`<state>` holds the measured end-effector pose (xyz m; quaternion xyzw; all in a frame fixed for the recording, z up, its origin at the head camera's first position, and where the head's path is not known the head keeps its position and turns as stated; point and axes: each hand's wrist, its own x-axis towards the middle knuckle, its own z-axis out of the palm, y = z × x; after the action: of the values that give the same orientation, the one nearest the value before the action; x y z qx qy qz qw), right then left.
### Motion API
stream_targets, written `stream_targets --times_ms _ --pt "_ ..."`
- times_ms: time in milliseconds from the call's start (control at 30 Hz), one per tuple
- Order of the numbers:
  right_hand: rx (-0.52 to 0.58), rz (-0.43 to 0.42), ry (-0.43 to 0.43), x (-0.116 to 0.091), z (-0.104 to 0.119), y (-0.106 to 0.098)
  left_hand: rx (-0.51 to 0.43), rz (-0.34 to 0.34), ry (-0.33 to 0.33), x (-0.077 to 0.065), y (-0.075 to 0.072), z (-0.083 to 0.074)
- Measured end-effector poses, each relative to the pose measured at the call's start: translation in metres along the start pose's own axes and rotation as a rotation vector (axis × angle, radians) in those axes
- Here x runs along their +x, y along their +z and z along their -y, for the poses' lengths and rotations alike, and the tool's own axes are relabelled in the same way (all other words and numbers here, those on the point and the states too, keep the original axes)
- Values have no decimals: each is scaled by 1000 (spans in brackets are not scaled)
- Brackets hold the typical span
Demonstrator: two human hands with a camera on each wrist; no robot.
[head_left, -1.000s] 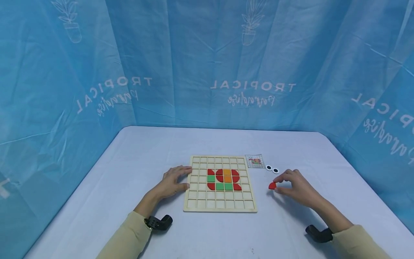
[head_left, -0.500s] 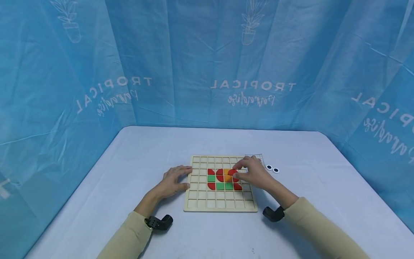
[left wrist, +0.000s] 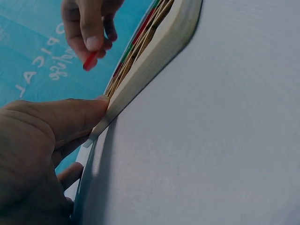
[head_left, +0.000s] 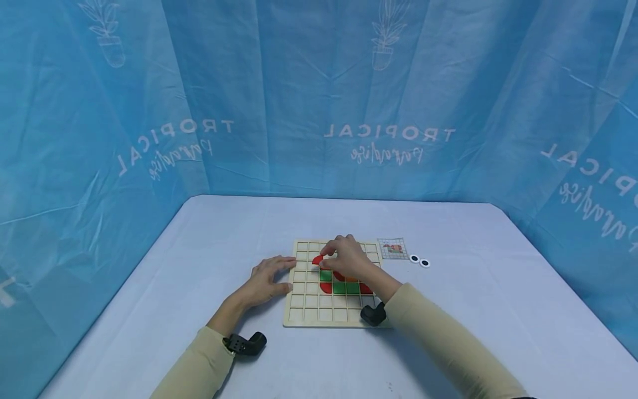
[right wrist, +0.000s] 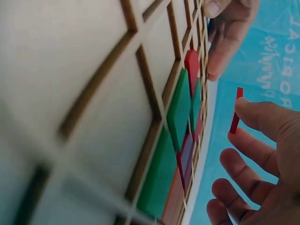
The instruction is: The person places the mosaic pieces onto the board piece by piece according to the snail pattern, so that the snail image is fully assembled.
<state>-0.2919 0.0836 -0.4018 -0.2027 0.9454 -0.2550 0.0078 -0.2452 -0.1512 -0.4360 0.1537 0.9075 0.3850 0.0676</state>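
Note:
My right hand pinches a thin red tile, curved on one side, between thumb and index finger. In the right wrist view that tile is edge-on and raised over the pale wooden grid board. Red, green and orange tiles lie in the middle cells, among them a green square and a rounded red piece. My hand and forearm hide some of them. My left hand rests at the board's left edge, its thumb touching the rim in the left wrist view.
A small printed card with a coloured grid picture lies at the board's far right corner. Beside it are two white discs with black centres. Blue printed curtains surround the white-covered table.
My right hand has carried the red tile from the table right of the board leftward, across the board to its upper left part. The left hand has stayed at the edge.

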Motion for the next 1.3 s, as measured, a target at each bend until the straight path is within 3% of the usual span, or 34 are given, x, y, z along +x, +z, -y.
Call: stream_targets --times_ms 267,667,1167,1300 --pt "-16 25 18 12 4 13 1 5 5 -2 -1 -2" --pt "-147 31 -46 13 1 18 7 -6 13 -1 0 0" --pt "-156 51 -30 12 2 18 11 0 9 0 -1 1" --pt "-106 48 -13 9 2 9 3 1 16 0 0 1"
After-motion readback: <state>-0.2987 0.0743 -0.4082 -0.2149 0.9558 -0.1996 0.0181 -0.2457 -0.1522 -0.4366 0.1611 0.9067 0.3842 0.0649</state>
